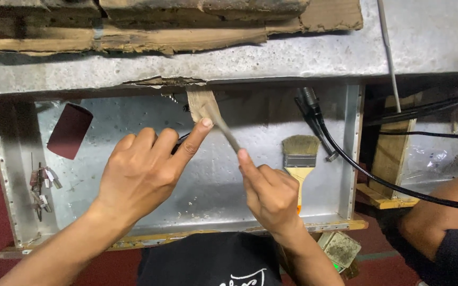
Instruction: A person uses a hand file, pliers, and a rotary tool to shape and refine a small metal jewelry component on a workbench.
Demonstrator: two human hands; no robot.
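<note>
The tray (271, 127) was dull silver, flecked with grit. A paintbrush (300, 159) had grey-brown bristles, a steel band and a yellow handle. Nearby lay a maroon pad (70, 130); the cable (367, 175) was black.
</note>
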